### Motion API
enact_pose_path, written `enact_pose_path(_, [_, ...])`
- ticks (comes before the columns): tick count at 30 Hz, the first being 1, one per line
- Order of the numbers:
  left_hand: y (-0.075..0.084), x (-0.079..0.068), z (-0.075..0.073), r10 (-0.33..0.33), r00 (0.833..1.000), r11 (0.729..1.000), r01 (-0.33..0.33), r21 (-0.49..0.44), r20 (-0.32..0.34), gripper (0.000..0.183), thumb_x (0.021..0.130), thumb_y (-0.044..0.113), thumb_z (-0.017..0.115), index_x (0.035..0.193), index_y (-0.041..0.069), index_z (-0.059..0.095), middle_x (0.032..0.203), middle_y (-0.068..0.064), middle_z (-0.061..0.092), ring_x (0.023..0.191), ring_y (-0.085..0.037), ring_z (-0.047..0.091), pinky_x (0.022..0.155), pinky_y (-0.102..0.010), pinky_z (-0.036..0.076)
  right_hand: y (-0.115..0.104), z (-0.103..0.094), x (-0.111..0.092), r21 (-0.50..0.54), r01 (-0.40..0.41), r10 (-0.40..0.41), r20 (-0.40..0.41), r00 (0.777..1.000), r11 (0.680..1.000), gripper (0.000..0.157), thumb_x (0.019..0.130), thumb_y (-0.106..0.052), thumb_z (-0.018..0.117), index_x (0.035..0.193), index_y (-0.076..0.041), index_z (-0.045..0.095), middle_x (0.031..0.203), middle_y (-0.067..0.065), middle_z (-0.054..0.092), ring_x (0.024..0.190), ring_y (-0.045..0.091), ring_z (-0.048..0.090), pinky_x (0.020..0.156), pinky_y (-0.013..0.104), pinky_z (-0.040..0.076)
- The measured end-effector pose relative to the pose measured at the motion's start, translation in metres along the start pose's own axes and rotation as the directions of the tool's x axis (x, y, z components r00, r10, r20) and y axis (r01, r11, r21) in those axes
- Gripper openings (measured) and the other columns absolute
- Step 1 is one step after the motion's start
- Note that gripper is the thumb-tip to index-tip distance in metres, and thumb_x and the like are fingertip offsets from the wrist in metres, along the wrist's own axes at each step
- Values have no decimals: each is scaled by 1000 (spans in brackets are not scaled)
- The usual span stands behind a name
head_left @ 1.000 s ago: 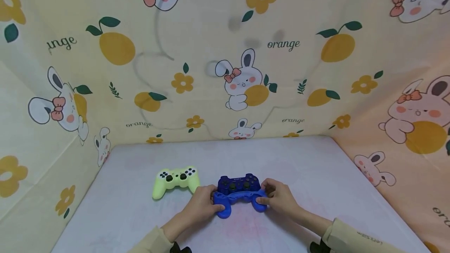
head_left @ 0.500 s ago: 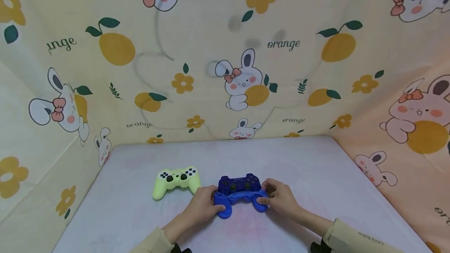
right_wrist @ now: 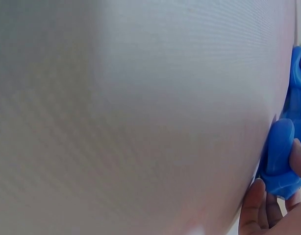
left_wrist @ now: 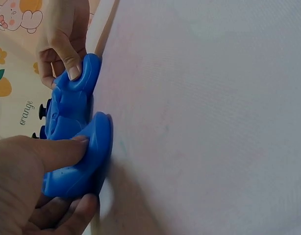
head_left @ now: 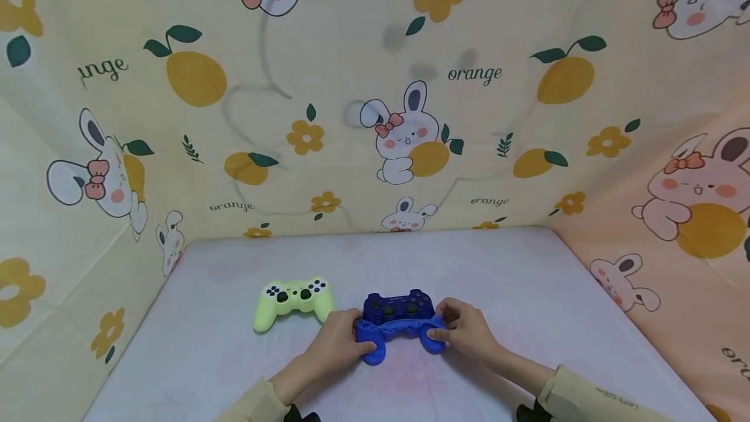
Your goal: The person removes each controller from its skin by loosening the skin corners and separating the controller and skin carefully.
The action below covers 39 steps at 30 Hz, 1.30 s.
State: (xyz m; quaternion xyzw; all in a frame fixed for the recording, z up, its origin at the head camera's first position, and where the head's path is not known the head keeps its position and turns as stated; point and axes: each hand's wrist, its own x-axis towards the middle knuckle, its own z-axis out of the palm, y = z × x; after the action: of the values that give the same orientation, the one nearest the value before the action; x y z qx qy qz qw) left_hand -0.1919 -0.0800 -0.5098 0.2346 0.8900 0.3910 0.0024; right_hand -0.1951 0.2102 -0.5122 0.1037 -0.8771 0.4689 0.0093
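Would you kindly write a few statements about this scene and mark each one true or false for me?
1. The left hand grips the bright blue, rubbery-looking controller cover. True.
2. In the head view, the pale green, two-handled game controller lies left of the dark blue, two-stick game controller. True.
3. The right hand rests on the pale green controller. False: it holds the right side of the cover.
4. The cover hides both sticks. False: they stand exposed on the dark blue controller.

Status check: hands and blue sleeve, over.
Left hand and right hand gripping ends of blue sleeve. Dark blue controller partly exposed. Light green controller beyond left hand, seemingly not obstructing.
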Motion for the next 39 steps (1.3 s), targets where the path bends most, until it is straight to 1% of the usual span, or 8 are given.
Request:
enact_pose_path(4, [2, 1, 0, -3, 1000, 1000, 3, 12, -2, 54, 75, 23, 86, 110, -10, 62, 81, 0, 63, 70, -8, 55, 64, -26, 49, -2, -1, -1, 8, -17, 17, -6, 1000, 1000, 34, 71, -10, 89, 90, -10, 60, 82, 2, 64, 68, 16, 59, 60, 26, 49])
enact_pose_path(11, [4, 1, 5, -1, 1000, 998, 1, 60, 1, 35, 78, 21, 83, 97, -1, 63, 82, -2, 64, 74, -12, 58, 66, -31, 51, -4, -1, -2, 29, -18, 18, -7, 1000, 999, 34, 71, -11, 89, 90, -8, 60, 84, 3, 65, 71, 17, 60, 62, 26, 50])
enact_pose_path(17, [6, 0, 6, -26, 1000, 997, 26, 73, -8, 53, 85, 20, 78, 120, -13, 55, 107, -26, 65, 103, -35, 64, 88, -46, 51, -5, -1, 3, -13, -18, 17, -4, 1000, 1000, 34, 71, -12, 89, 88, -9, 60, 81, 1, 62, 74, 17, 59, 65, 28, 49])
enact_pose_path(19, [6, -1, 7, -26, 1000, 997, 26, 67, -9, 55, 86, 20, 77, 123, -13, 53, 109, -27, 65, 105, -37, 63, 89, -47, 50, -4, -2, 4, -33, -20, 20, -9, 1000, 999, 34, 70, -13, 89, 88, -9, 60, 80, 1, 61, 75, 17, 57, 66, 29, 48])
enact_pose_path(28, [9, -2, 6, -10, 1000, 996, 11, 91, -8, 53, 87, 19, 76, 121, -15, 55, 104, -26, 66, 98, -34, 65, 84, -44, 53, -1, -1, 2, 6, -24, 24, -1, 1000, 1000, 34, 72, -13, 88, 90, -8, 60, 82, 3, 63, 74, 17, 60, 65, 27, 49])
enact_pose_path(31, [10, -3, 7, 0, 1000, 994, 2, 113, -21, 42, 86, 20, 76, 110, -11, 61, 90, -18, 68, 83, -24, 65, 72, -37, 54, -1, -1, 2, 10, -26, 26, -4, 1000, 1000, 34, 72, -14, 88, 91, -8, 60, 83, 3, 63, 74, 18, 60, 65, 27, 50])
enact_pose_path(34, [12, -5, 9, 33, 998, 992, -26, 124, -55, 28, 85, 18, 77, 93, -4, 63, 73, -4, 62, 66, -14, 55, 57, -31, 47, -1, -2, 1, 12, -31, 31, 0, 1000, 999, 34, 73, -13, 88, 92, -8, 60, 83, 2, 64, 75, 18, 60, 65, 27, 50])
enact_pose_path(39, [13, -9, 12, 62, 992, 987, -45, 157, -105, 23, 84, 18, 78, 82, 3, 60, 64, 4, 51, 58, -11, 46, 51, -28, 39, -1, -3, -1, 13, -29, 29, 8, 1000, 999, 34, 73, -13, 88, 93, -7, 60, 84, 3, 64, 76, 18, 61, 66, 27, 50])
